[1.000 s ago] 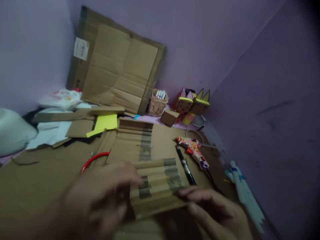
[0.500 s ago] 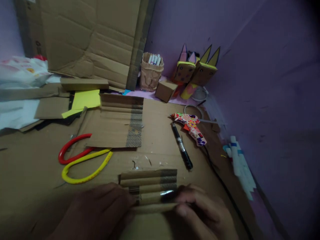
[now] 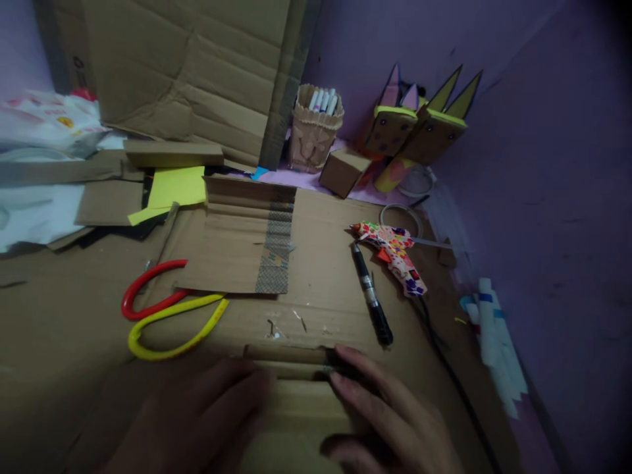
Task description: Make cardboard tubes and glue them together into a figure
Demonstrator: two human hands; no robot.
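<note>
A creased cardboard strip (image 3: 301, 388) lies at the bottom centre, its ridges running left to right. My left hand (image 3: 202, 415) is on its left side, blurred, with the fingers bent and together over the cardboard. On the right side, my right hand (image 3: 390, 408) has its fingers on the cardboard's upper right edge and its thumb lower down, apart from them. Beyond the hands lies a cut cardboard sheet (image 3: 237, 243) with a patterned tape band. Scissors with red and yellow handles (image 3: 178, 322) are partly under that sheet.
A black pen (image 3: 371, 293) and a floral glue gun (image 3: 392, 253) with a black cord lie at the right. White markers (image 3: 498, 342) lie by the purple wall. Behind stand a marker holder (image 3: 315, 131), a small box (image 3: 344, 172) and eared cardboard figures (image 3: 419, 125).
The ridged cardboard has been folded or rolled further, with fewer ridges showing. My right hand has moved up onto its far edge, with fingers more spread. The view has shifted slightly.
</note>
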